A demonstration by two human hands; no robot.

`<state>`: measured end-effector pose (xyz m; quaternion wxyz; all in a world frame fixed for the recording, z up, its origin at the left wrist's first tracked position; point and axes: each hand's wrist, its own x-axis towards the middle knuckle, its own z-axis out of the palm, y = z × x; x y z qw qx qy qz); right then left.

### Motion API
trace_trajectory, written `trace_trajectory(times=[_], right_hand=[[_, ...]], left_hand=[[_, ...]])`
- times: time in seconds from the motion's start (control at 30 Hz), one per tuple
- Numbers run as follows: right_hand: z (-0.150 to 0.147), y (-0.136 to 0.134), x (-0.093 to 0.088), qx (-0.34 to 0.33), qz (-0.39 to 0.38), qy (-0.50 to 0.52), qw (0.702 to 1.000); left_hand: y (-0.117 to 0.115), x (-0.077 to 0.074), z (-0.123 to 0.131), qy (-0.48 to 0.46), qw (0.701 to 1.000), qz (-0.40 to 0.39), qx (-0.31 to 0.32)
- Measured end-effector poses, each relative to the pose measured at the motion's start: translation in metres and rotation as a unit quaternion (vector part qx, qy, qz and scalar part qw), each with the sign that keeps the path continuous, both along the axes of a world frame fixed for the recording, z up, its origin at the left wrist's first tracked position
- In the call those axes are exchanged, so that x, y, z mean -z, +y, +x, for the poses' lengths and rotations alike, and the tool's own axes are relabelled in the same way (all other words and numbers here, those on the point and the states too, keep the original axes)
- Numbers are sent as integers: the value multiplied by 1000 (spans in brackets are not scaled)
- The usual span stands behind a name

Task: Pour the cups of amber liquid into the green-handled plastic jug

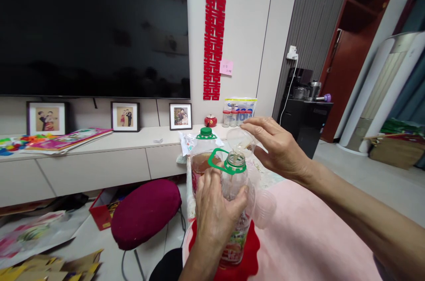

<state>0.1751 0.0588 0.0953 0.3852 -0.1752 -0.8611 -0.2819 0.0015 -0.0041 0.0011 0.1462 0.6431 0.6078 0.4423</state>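
My left hand is closed around a large clear plastic bottle with a green carry ring at its neck. The bottle stands uncapped on a red scalloped mat or tray. A clear plastic cup is tipped over the bottle's mouth, gripped between the thumb and fingers of my right hand. Liquid appears to run from the cup's lip into the neck. Just behind stands a second bottle, green-capped and holding brownish liquid. Another clear cup lies to the right of the bottle.
A pink cloth covers the table. At left is a maroon-topped stool. The long white cabinet behind carries picture frames, a red pot and small red-lidded jars. Bags and cardboard lie on the floor.
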Motion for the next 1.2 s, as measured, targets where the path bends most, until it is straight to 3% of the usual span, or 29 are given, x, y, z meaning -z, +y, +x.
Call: trace_trajectory(times=[0.5, 0.6, 0.7, 0.77, 0.8, 0.87, 0.93, 1.03, 1.2], right_hand=[[-10, -8, -6, 9, 76, -35, 996], [-8, -6, -4, 9, 39, -16, 999], [4, -4, 5, 3, -75, 54, 996], [16, -3, 16, -6, -207, 151, 967], [23, -3, 24, -10, -282, 207, 937], [37, -5, 44, -16, -423, 306, 853], [49, -10, 67, -11, -517, 375, 769], [62, -20, 106, 4, -574, 440, 690], [67, -33, 161, 4, -598, 477, 644]], left_hand=[[0, 0, -1, -16, 1000, 16, -3], [1, 1, -1, -10, 1000, 19, -1], [1, 2, -1, 3, 1000, 12, -3], [1, 1, -1, 13, 1000, 12, -7], [1, 1, -1, 17, 1000, 11, -9], [0, 0, -1, 24, 1000, 9, -13], [1, 0, -1, 26, 999, 7, -16], [1, 0, -1, 26, 1000, 8, -13], [1, 1, -2, 21, 1000, 19, -12]])
